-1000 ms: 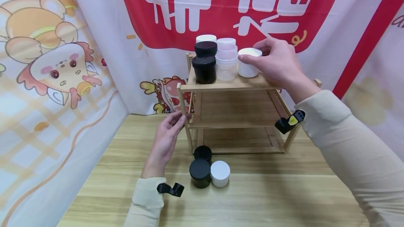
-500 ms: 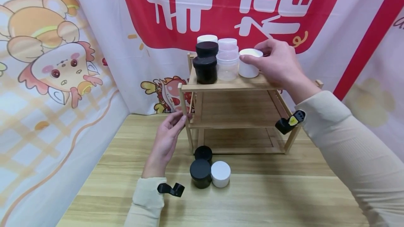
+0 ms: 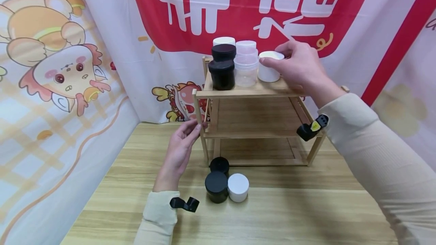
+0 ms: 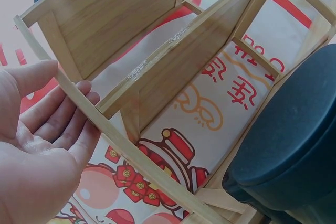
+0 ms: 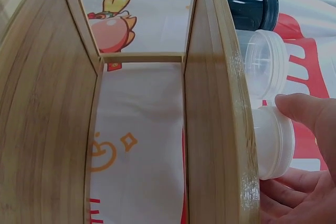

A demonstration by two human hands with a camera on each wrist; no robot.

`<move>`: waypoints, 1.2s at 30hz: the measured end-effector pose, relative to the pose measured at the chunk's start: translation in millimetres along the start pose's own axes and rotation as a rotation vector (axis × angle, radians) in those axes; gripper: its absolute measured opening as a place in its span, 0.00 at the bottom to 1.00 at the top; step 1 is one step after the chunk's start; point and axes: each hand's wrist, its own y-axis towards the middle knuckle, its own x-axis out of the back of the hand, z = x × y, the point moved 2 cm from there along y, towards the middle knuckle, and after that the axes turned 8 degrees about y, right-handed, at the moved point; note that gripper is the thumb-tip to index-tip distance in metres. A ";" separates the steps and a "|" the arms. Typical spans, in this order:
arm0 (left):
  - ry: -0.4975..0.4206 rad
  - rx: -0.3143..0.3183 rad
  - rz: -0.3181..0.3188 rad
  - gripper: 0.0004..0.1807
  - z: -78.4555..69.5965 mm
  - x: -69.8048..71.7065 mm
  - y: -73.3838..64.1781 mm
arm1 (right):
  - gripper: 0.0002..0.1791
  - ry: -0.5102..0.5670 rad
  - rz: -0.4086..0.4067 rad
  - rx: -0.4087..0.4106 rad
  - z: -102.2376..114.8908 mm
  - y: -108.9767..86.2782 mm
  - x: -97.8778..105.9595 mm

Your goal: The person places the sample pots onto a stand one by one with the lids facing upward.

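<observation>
My right hand [image 3: 301, 61] holds a white lidded jar [image 3: 269, 72] on the top shelf of a wooden rack [image 3: 252, 93], thumb on the near side of the lid. In the right wrist view that white jar [image 5: 274, 142] stands on the shelf beside a clear jar [image 5: 265, 64]. At the rack's front left post [image 4: 123, 140], my left hand [image 3: 180, 144] grips with its thumb on one side and its fingers on the other. Left of the white jar stand clear jars [image 3: 246, 73] and black jars [image 3: 223, 76]. Behind the black ones, a white lid [image 3: 223, 41] shows.
On the table [image 3: 289, 207] before the rack stand a large black jar [image 3: 216, 190], a smaller black jar [image 3: 219, 165] and a white jar [image 3: 238, 188], close together. The rack has a middle shelf [image 3: 255, 116] and a lower shelf [image 3: 255, 148]. Printed curtains [image 3: 109, 48] hang behind and beside.
</observation>
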 end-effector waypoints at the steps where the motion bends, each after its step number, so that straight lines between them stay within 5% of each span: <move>1: 0.002 0.000 -0.001 0.22 -0.3 0.1 -0.1 | 0.48 -0.003 0.002 -0.003 0.6 0.7 0.3; 36: -0.008 -0.003 0.007 0.23 -1.7 1.2 -0.7 | 0.46 0.025 0.092 -0.167 13.7 40.4 -2.0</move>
